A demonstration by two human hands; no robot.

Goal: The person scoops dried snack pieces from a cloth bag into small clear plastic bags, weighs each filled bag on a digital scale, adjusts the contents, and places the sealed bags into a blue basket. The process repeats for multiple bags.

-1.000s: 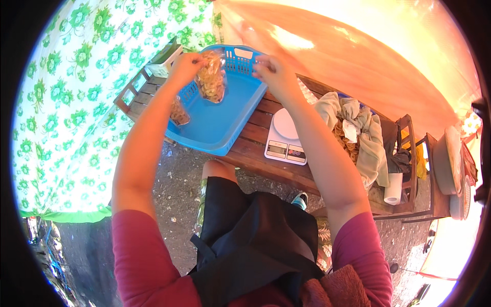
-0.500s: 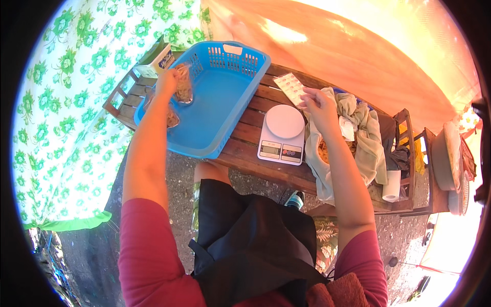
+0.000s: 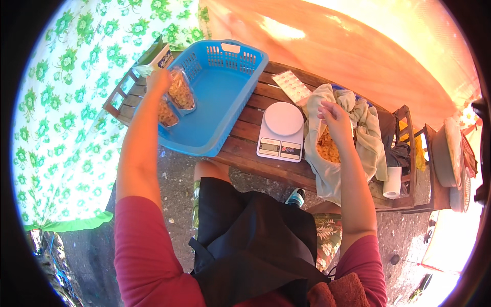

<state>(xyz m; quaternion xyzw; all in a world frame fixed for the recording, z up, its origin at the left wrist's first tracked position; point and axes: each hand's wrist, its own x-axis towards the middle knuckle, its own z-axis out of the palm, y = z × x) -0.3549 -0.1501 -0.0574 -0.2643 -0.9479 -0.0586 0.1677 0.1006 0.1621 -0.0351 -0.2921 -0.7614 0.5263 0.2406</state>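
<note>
Two clear pouches of brown-yellow snack pieces stand at the left side of a blue plastic basket point(image 3: 204, 148). My left hand point(image 3: 159, 81) is beside the upper left edge of the taller pouch point(image 3: 182, 92); its fingers are hidden from above. The other pouch point(image 3: 166, 113) sits just nearer to me, partly behind my forearm. My right hand point(image 3: 335, 116) hovers over a cloth-lined container, fingers loosely curled and apart, with nothing visible in them. Orange-yellow snack pieces point(image 3: 328, 146) lie inside the beige cloth point(image 3: 371, 138).
A white kitchen scale point(image 3: 283, 125) and a sheet of small stickers point(image 3: 291, 86) lie on the slatted wooden bench point(image 3: 245, 130). A carton point(image 3: 156, 59) stands behind the basket's left side. At the right are a paper roll point(image 3: 392, 183) and black plastic bags point(image 3: 399, 153).
My left hand has shifted slightly left, and the taller pouch now shows its broad face in the basket. My right hand has moved from the sticker sheet to above the cloth-lined container.
</note>
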